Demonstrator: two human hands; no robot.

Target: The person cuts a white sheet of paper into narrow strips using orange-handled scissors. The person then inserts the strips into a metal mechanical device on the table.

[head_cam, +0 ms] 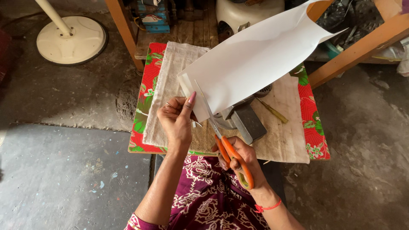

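the left hand (177,119) is closed in a pinch on the near lower corner of a large white sheet of stiff paper (255,55), thumb on top and fingers curled beneath, so the sheet is kept taut and lifted clear of the surface below; the sheet slants up and away to the right, its far end curling over near the wooden frame leg (362,49); the right hand (240,159) is wrapped around the loops of a pair of orange-handled scissors with long steel blades (223,145), fingers through the handles, and the blades point up and away into the lower edge of the sheet just beside the left thumb, which looks like the reason the pinch sits so close: it seems to steady the paper right where the blades meet it; how far apart the blades stand cannot be told, since the paper hides their tips; below the sheet lies a low board covered in red floral oilcloth (147,91), with a pale beige woven cloth (170,76) spread over it; a grey metal block-shaped tool (247,121) rests on it under the paper, and a thin yellowish stick (272,110) lies just beside that; a round white fan base (70,40) stands well apart on the concrete floor (64,170).
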